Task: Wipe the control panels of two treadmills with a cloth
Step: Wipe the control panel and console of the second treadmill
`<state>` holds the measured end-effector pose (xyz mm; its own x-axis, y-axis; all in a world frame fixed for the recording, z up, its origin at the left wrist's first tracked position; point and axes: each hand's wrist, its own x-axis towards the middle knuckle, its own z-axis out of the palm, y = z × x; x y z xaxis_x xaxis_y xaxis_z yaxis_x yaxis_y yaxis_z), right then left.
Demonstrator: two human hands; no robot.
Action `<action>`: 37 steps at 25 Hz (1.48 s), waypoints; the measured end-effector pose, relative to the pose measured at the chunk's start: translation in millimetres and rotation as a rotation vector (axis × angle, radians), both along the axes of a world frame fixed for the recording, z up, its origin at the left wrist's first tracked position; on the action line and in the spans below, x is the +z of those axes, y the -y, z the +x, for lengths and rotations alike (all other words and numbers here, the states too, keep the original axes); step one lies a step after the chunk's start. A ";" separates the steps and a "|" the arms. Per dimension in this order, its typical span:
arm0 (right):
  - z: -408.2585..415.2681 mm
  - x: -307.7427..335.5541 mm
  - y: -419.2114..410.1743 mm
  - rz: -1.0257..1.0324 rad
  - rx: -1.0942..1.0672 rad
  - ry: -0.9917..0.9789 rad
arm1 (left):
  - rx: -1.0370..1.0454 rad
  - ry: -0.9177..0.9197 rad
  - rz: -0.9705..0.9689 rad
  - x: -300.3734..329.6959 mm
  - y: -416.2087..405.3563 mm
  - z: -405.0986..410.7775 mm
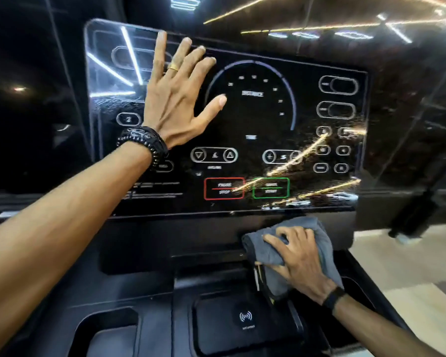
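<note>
A glossy black treadmill control panel [252, 119] fills the middle of the view, with a round distance dial, arrow buttons, a red pause/stop box and a green start box. My left hand [177, 99] lies flat on the panel's upper left, fingers straight and spread. Below the panel's lower edge, my right hand [300, 258] presses a folded grey cloth [276, 251] against the black console surface, fingers spread over it. The cloth's lower part hangs down beside my wrist.
A wireless-charging pad [246, 318] sits on the console tray below the cloth. A recessed cup holder [108, 331] lies at the lower left. Light floor [410, 274] shows at the right. Ceiling lights reflect off the panel and the dark surroundings.
</note>
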<state>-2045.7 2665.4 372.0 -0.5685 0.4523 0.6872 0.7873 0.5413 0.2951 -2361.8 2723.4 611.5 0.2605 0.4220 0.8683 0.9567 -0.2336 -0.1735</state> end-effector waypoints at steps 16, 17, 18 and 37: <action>-252.4 14.5 45.6 0.082 0.340 0.093 | 0.345 0.235 -0.109 -113.0 116.1 -138.5; -256.2 23.7 44.6 0.056 0.344 0.095 | 0.348 0.275 -0.146 -124.1 125.2 -139.9; -260.1 31.2 41.6 0.017 0.324 0.066 | 0.356 0.308 -0.181 -136.3 133.7 -140.2; -260.4 39.8 39.3 -0.070 0.149 -0.031 | 0.314 0.561 -0.273 -206.0 168.5 -137.2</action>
<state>-2306.1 2626.1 411.9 -0.6120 0.4120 0.6751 0.7050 0.6710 0.2297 -2499.1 2554.9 405.5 -0.3662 0.6263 0.6882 0.9140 0.1035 0.3922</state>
